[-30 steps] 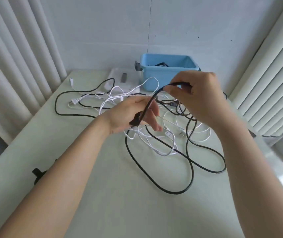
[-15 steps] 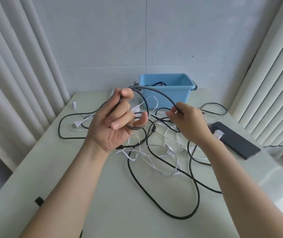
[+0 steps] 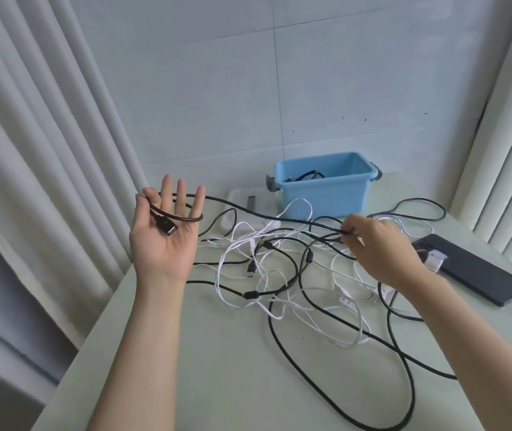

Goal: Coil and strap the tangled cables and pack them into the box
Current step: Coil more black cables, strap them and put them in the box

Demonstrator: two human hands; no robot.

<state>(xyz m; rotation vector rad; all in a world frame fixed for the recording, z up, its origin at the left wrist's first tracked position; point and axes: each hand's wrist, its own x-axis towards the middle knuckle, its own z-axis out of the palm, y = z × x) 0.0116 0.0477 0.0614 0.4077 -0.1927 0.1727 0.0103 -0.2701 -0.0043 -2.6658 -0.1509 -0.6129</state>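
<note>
Now the left hand (image 3: 163,241) is up in the air at 10 o'clock, palm up, with its fingers straight and spread wide. A black cable (image 3: 264,215) goes in a loop round those fingers, and its plug (image 3: 167,227) lies in the palm. From there the black cable runs across to 2 o'clock, where the right hand (image 3: 376,244) pinches it tight between thumb and fingertips, just above the tangle (image 3: 267,275). The tangle is a messy pile of white and black cables in the middle of the bench (image 3: 217,368), with long black loops that reach down toward 5 o'clock. The blue box (image 3: 323,197) stands at 12 o'clock, at the far end of the bench by the wall. It is open on top, and a dark cable (image 3: 306,175) lies inside it. A black flat slab (image 3: 478,275) lies at 3 o'clock, near the right wrist, with a small white thing (image 3: 435,261) on one end.
</note>
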